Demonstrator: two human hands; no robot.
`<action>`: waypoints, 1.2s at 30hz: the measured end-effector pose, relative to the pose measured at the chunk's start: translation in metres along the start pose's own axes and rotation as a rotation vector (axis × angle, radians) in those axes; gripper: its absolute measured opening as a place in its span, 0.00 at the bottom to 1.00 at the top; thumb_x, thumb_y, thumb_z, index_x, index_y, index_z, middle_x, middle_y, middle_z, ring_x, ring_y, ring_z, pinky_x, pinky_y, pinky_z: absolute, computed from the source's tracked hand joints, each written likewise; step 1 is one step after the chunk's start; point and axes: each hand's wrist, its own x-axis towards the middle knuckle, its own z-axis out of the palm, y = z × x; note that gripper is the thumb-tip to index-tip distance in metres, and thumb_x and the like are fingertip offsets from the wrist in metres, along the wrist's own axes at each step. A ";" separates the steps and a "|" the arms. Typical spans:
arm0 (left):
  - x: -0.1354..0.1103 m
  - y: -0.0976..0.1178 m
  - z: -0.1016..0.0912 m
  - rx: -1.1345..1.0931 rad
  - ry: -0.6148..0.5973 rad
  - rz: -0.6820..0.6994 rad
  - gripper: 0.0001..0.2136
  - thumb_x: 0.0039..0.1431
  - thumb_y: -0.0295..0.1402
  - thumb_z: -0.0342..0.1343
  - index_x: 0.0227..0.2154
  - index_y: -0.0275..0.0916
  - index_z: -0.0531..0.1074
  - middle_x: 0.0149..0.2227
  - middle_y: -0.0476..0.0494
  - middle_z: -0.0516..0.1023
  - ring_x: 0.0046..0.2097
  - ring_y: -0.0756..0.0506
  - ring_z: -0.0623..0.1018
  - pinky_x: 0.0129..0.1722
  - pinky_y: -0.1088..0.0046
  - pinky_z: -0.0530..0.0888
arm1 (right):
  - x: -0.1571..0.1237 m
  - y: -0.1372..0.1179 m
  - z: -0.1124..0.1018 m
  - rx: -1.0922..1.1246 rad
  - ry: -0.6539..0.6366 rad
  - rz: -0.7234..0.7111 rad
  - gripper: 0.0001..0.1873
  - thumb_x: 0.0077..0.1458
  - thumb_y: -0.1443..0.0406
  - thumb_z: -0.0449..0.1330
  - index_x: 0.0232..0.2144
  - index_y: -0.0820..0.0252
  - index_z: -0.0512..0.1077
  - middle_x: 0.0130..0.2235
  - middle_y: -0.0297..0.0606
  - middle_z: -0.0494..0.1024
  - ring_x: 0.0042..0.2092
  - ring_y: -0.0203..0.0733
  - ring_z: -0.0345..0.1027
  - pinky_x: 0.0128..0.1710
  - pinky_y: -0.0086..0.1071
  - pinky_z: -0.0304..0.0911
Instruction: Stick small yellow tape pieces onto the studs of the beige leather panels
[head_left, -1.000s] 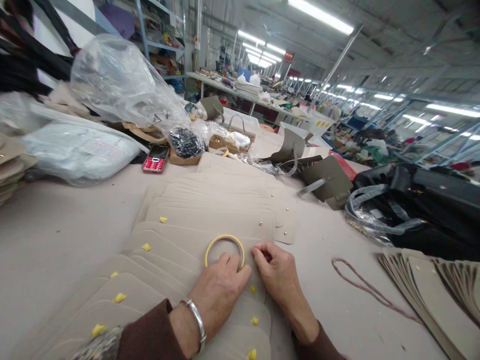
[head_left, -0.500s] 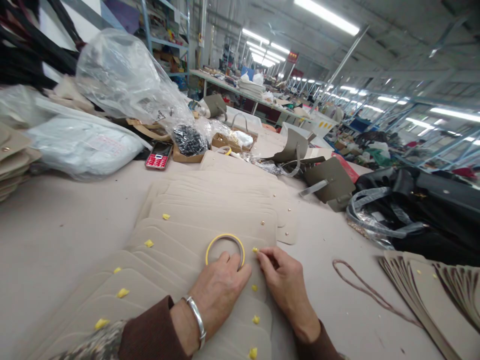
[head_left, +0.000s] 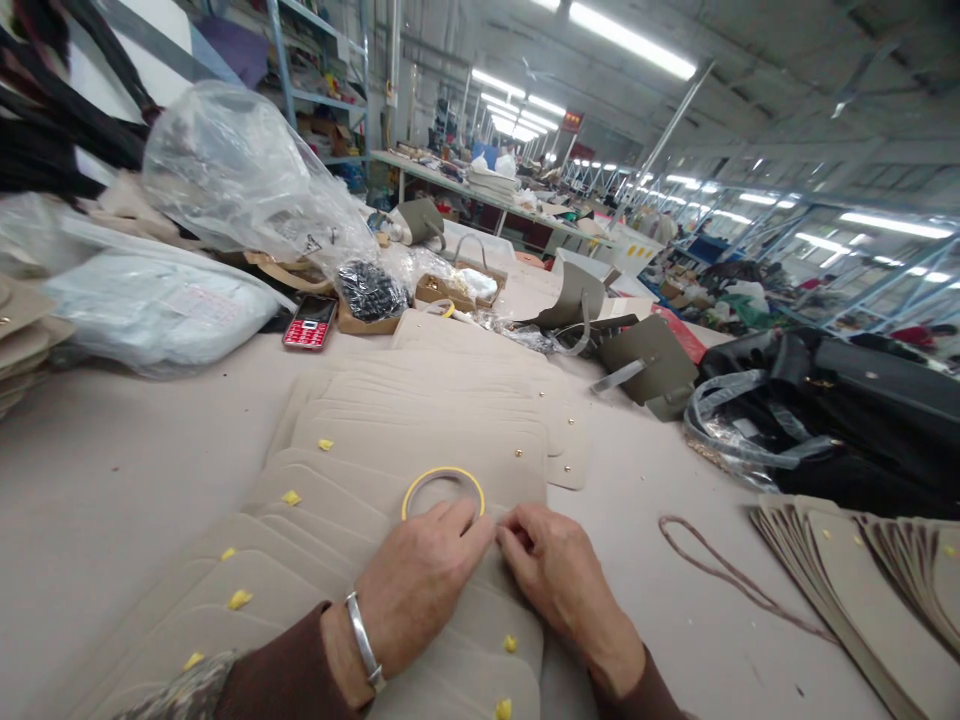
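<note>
Several beige leather panels [head_left: 420, 435] lie fanned out and overlapping on the table, most with a small yellow tape piece [head_left: 291, 497] near an end. A yellow tape roll [head_left: 442, 470] rests flat on one panel. My left hand [head_left: 416, 585], with a silver bangle on its wrist, lies over the roll's near edge, fingers curled and pressed onto it. My right hand [head_left: 559, 580] is beside it, its fingertips pinched together right next to the roll and touching the left fingertips. What they pinch is too small to see.
A red keypad phone [head_left: 310, 322] and bulging plastic bags [head_left: 225, 170] sit at the back left. Olive leather pieces [head_left: 649, 355] and a black bag [head_left: 870, 400] lie to the right. A brown cord loop [head_left: 720, 570] and another fanned panel stack [head_left: 862, 570] lie near right.
My right hand reached out to the panel beside the roll with a yellow bit at its fingertips, then drew back in to meet the left fingertips. The left hand stayed on the roll.
</note>
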 end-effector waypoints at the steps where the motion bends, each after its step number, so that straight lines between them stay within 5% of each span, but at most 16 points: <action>1: 0.000 -0.002 -0.001 -0.018 0.050 0.013 0.06 0.61 0.22 0.49 0.32 0.40 0.66 0.30 0.47 0.71 0.32 0.44 0.72 0.30 0.69 0.73 | -0.004 0.000 -0.003 0.027 -0.056 0.013 0.08 0.55 0.69 0.58 0.24 0.58 0.73 0.25 0.33 0.76 0.27 0.37 0.68 0.28 0.27 0.56; 5: -0.002 -0.011 0.001 -0.149 0.241 0.077 0.08 0.65 0.25 0.45 0.39 0.40 0.68 0.29 0.48 0.74 0.30 0.47 0.74 0.29 0.73 0.73 | -0.012 0.001 -0.010 0.221 -0.151 0.016 0.08 0.54 0.70 0.58 0.26 0.57 0.75 0.23 0.31 0.76 0.25 0.36 0.68 0.26 0.26 0.57; 8: -0.003 -0.014 0.005 -0.240 0.363 0.129 0.10 0.67 0.28 0.44 0.49 0.38 0.65 0.35 0.46 0.79 0.34 0.49 0.78 0.34 0.76 0.75 | -0.012 -0.002 -0.011 0.403 0.058 -0.074 0.07 0.55 0.70 0.58 0.35 0.59 0.76 0.29 0.34 0.78 0.29 0.36 0.70 0.30 0.26 0.63; 13: -0.002 -0.013 0.010 -0.228 0.358 0.169 0.18 0.70 0.30 0.41 0.60 0.34 0.54 0.43 0.42 0.80 0.38 0.49 0.80 0.35 0.77 0.76 | -0.008 -0.011 -0.006 0.455 0.247 -0.344 0.08 0.57 0.72 0.56 0.39 0.60 0.72 0.34 0.38 0.77 0.35 0.38 0.70 0.35 0.28 0.66; 25: -0.002 -0.004 0.010 -0.352 0.153 0.008 0.08 0.67 0.27 0.41 0.38 0.41 0.65 0.31 0.49 0.75 0.31 0.48 0.77 0.29 0.75 0.70 | -0.012 -0.008 0.011 0.191 0.425 -0.398 0.10 0.55 0.74 0.52 0.29 0.59 0.70 0.25 0.35 0.73 0.27 0.37 0.68 0.28 0.27 0.62; 29: 0.000 -0.004 0.008 -0.250 0.127 -0.013 0.10 0.66 0.26 0.41 0.33 0.40 0.66 0.28 0.48 0.72 0.29 0.47 0.73 0.27 0.74 0.67 | -0.014 -0.014 0.010 0.274 0.400 -0.297 0.09 0.54 0.72 0.53 0.27 0.60 0.72 0.23 0.34 0.72 0.25 0.35 0.66 0.26 0.27 0.60; 36: -0.001 0.006 0.007 -0.195 0.203 0.103 0.12 0.66 0.24 0.38 0.34 0.39 0.66 0.28 0.48 0.69 0.28 0.47 0.69 0.26 0.73 0.65 | -0.002 -0.002 0.001 0.856 0.162 0.293 0.11 0.52 0.60 0.60 0.24 0.62 0.71 0.17 0.30 0.69 0.18 0.33 0.62 0.18 0.25 0.58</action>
